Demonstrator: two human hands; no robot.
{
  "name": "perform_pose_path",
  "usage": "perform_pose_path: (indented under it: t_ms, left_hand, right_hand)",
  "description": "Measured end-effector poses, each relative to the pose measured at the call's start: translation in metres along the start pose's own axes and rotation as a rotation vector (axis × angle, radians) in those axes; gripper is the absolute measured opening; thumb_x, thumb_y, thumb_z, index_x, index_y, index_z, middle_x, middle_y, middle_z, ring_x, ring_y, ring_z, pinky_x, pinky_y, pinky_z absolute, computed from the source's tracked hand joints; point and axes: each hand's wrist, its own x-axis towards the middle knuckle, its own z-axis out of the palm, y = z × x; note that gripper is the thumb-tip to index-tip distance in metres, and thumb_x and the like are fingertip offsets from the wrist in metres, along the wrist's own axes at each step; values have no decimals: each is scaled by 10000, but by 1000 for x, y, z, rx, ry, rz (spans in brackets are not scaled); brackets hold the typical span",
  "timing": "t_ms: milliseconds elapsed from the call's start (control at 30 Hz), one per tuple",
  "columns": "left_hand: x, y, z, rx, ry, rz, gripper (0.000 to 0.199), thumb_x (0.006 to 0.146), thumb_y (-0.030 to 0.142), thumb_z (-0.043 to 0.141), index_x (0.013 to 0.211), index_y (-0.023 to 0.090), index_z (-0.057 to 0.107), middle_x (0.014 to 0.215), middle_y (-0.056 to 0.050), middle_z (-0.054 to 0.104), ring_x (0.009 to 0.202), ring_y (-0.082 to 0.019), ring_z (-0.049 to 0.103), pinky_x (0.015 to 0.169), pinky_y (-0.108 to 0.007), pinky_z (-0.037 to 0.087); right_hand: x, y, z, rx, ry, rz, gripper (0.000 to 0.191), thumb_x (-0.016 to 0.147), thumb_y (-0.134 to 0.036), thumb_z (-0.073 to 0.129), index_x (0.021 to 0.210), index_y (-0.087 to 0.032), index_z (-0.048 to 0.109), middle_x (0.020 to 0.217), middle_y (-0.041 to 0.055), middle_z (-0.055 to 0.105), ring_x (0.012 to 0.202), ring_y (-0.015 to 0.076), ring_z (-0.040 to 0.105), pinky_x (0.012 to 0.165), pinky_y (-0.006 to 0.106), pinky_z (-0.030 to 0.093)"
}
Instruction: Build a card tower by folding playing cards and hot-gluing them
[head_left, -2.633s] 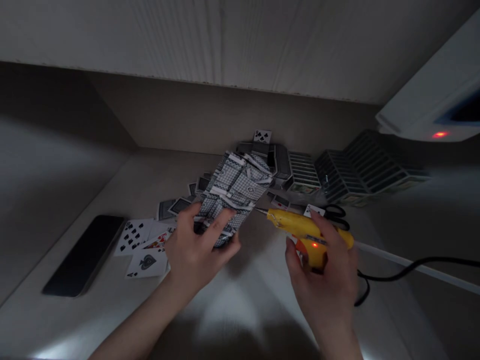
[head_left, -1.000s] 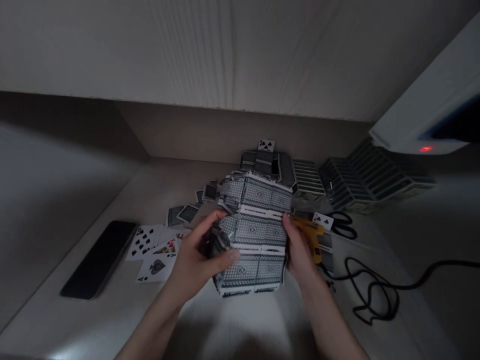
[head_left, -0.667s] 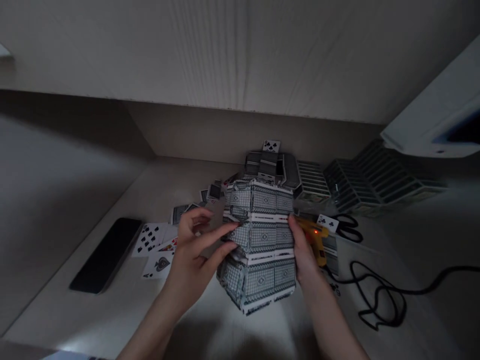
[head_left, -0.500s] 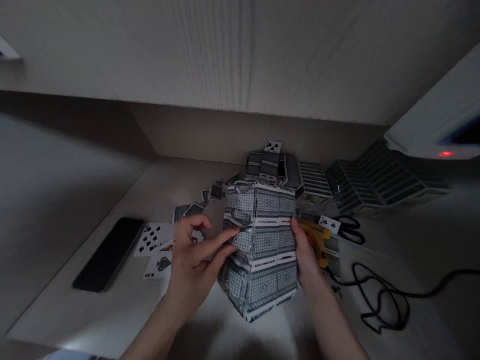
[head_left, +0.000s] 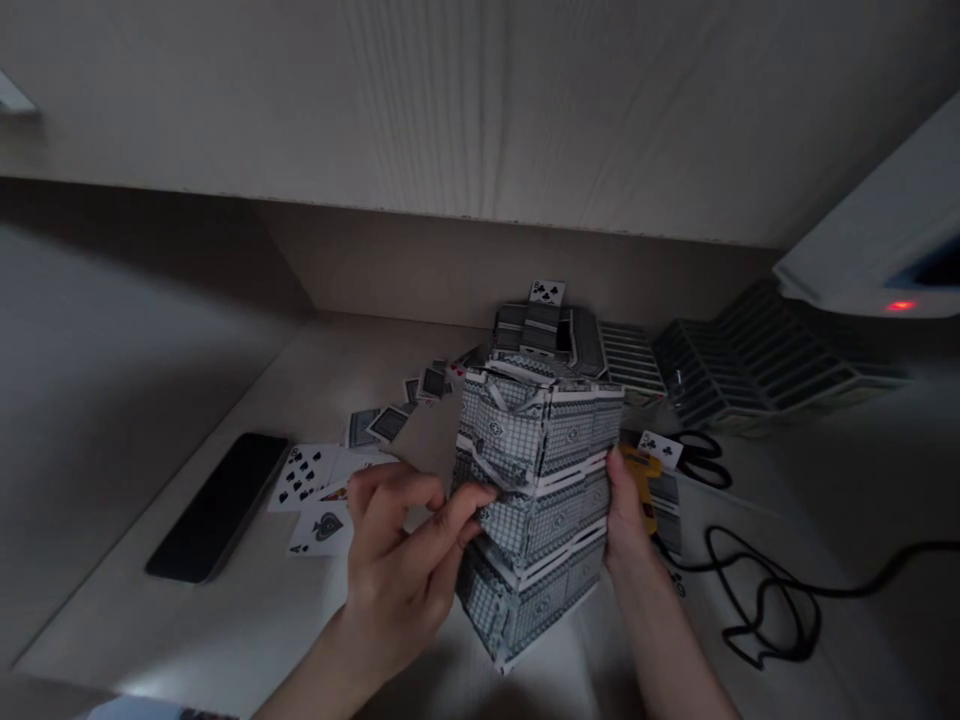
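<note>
A tiered box-like structure made of playing cards [head_left: 561, 520], with grey patterned backs outward, is held up tilted in the middle. My right hand [head_left: 631, 520] grips its right side, the thumb on the near face and the other fingers hidden. The thumb and index finger of my left hand [head_left: 409, 540] pinch at a seam on its left face, where strips of card stick out. Behind the structure's right side lies a yellow glue gun [head_left: 643, 485], partly covered by my right hand.
Left on the desk are a black phone [head_left: 217, 508] and loose face-up cards [head_left: 319, 525]. Face-down cards [head_left: 388, 422] lie farther back. Black scissors [head_left: 705, 460] and a coiled black cable [head_left: 772, 600] are at right. Behind stand more card structures [head_left: 735, 365] under an overhanging panel [head_left: 450, 120].
The card structure has turned and shifted slightly right, showing more of its left face. My right hand moved right with it, and my left fingers slid a little lower along the side.
</note>
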Motion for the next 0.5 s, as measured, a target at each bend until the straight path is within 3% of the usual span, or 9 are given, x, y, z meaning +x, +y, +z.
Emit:
perform_pose_path:
  t_ms: [267,500]
  left_hand:
    - [4,4,-2,16,-7,18,286,843,40,569,1008,247,679,800,-26,525,847,-194,492,747,-362,442]
    - [5,9,-5,8,-35,22,270,847,62,580,1007,253,685,793,-13,518,825,-184,502,738,-356,445]
  right_hand:
    - [-1,-3,2,-2,66,70,494,719,-586,597,1021,-214,718,916,49,781,1082,279,678,929,406,526]
    - [2,1,-3,-72,53,-50,573,745,-605,560,1114,-185,690,931,60,776,1078,271,670,922,418,523]
